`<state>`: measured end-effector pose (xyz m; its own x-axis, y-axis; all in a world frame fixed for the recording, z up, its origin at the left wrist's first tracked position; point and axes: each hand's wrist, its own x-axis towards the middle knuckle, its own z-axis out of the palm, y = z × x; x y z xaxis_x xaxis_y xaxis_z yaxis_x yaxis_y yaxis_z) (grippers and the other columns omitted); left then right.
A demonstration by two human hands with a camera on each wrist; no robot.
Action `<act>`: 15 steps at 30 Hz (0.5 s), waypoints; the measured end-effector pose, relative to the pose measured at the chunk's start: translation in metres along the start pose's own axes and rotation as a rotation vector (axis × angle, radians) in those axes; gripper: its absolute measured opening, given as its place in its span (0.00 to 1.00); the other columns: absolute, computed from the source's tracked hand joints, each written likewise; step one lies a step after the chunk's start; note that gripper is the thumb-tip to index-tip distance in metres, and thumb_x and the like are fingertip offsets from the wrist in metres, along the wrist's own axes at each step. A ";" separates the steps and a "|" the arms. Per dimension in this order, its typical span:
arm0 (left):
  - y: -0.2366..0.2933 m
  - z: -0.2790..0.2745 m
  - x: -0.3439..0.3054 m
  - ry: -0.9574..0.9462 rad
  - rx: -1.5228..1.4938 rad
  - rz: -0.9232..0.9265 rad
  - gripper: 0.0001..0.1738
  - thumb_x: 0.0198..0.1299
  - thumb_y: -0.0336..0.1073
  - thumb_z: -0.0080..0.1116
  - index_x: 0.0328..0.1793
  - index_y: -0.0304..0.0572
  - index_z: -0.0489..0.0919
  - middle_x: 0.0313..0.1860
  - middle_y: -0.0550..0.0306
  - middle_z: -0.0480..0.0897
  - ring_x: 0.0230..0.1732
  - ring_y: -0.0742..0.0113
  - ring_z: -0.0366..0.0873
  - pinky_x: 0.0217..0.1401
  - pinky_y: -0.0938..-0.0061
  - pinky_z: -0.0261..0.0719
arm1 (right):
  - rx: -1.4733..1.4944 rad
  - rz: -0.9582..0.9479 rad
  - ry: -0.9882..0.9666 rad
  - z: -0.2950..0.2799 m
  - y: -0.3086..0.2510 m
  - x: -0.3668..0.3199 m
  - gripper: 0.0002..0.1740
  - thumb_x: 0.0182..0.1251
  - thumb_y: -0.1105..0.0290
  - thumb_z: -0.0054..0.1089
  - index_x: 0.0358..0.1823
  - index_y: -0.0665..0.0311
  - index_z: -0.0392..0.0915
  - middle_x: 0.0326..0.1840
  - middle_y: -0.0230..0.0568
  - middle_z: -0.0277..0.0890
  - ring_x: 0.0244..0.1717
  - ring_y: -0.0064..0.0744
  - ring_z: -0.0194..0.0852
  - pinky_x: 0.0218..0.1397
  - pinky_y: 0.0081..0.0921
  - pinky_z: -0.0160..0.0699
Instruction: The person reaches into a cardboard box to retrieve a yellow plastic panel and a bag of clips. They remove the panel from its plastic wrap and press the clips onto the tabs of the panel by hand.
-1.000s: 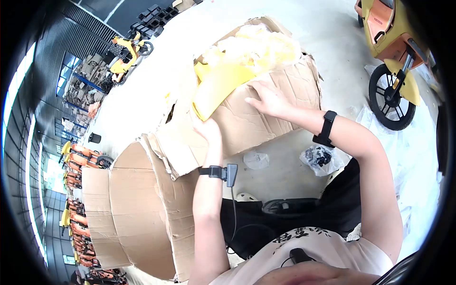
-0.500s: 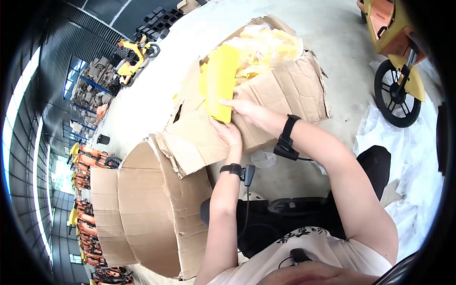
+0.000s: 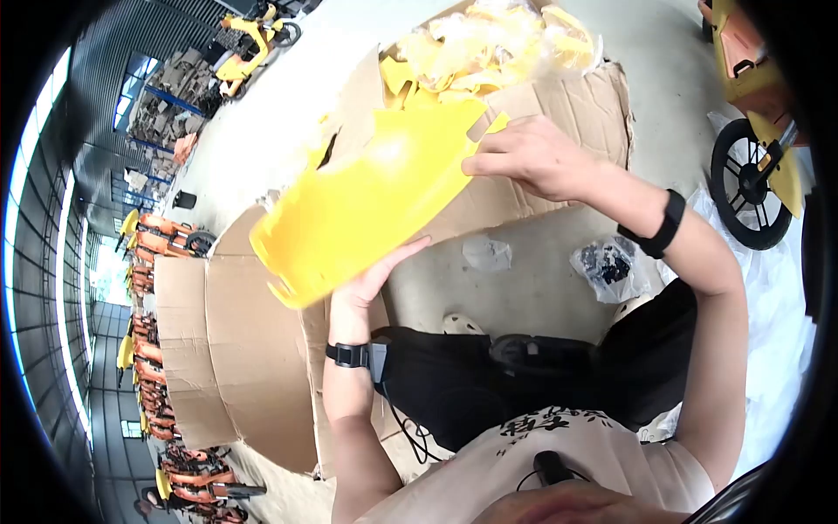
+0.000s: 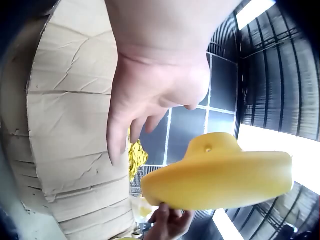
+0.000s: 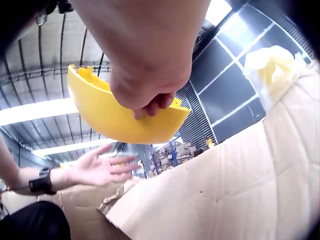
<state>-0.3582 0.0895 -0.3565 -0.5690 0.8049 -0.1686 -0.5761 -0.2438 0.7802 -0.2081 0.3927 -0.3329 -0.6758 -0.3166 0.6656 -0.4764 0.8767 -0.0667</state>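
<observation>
A curved yellow plastic panel (image 3: 375,192) with raised edges hangs tilted over the near flap of a cardboard box (image 3: 576,113). My right hand (image 3: 537,157) pinches it at its right end, fingers curled over the rim. Below the panel's lower edge, my left hand (image 3: 375,275) is spread with straight fingers, partly hidden from above. The right wrist view shows that left hand (image 5: 102,169) palm up, a gap between it and the panel (image 5: 130,117). Several yellow parts (image 3: 493,52) in clear plastic wrap fill the box.
A large cardboard flap (image 3: 253,349) bends down at the left. Small plastic bags (image 3: 611,266) lie on the floor before my legs. A yellow and orange scooter (image 3: 759,166) stands at the right, beside white plastic sheeting (image 3: 768,323). More scooters (image 3: 166,297) line the left.
The yellow panel has come out of the box toward me and turned flatter, its free end swinging left. My right hand has moved to its right end; my left hand has let go beneath it.
</observation>
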 end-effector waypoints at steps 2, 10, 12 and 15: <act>0.001 0.052 -0.042 -0.064 -0.168 -0.121 0.51 0.63 0.74 0.43 0.78 0.40 0.58 0.74 0.47 0.68 0.72 0.55 0.67 0.70 0.60 0.72 | -0.075 -0.084 -0.086 -0.009 -0.005 -0.017 0.18 0.57 0.74 0.58 0.50 0.50 0.75 0.34 0.38 0.75 0.31 0.39 0.76 0.33 0.32 0.75; -0.106 0.000 -0.057 -0.082 -0.126 -0.234 0.61 0.53 0.83 0.38 0.78 0.40 0.56 0.73 0.51 0.68 0.69 0.59 0.70 0.67 0.62 0.74 | -0.270 -0.220 -0.173 0.004 -0.002 -0.069 0.13 0.55 0.72 0.59 0.43 0.54 0.74 0.43 0.35 0.76 0.37 0.34 0.77 0.37 0.27 0.76; -0.116 -0.009 -0.062 0.028 -0.164 -0.180 0.61 0.52 0.84 0.39 0.78 0.40 0.56 0.72 0.51 0.68 0.68 0.60 0.69 0.67 0.62 0.74 | -0.296 -0.240 -0.069 0.006 -0.003 -0.071 0.08 0.55 0.70 0.59 0.38 0.55 0.75 0.41 0.33 0.76 0.38 0.33 0.77 0.38 0.28 0.78; -0.115 0.001 -0.074 0.048 -0.103 -0.061 0.56 0.57 0.82 0.39 0.75 0.39 0.62 0.69 0.53 0.71 0.64 0.62 0.72 0.64 0.65 0.75 | -0.100 -0.196 -0.087 0.003 -0.003 -0.063 0.08 0.55 0.71 0.59 0.37 0.62 0.77 0.37 0.37 0.78 0.37 0.39 0.79 0.35 0.31 0.79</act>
<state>-0.2490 0.0583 -0.4336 -0.5567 0.7939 -0.2446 -0.6664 -0.2510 0.7021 -0.1659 0.4092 -0.3773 -0.6236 -0.5109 0.5916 -0.5486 0.8252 0.1343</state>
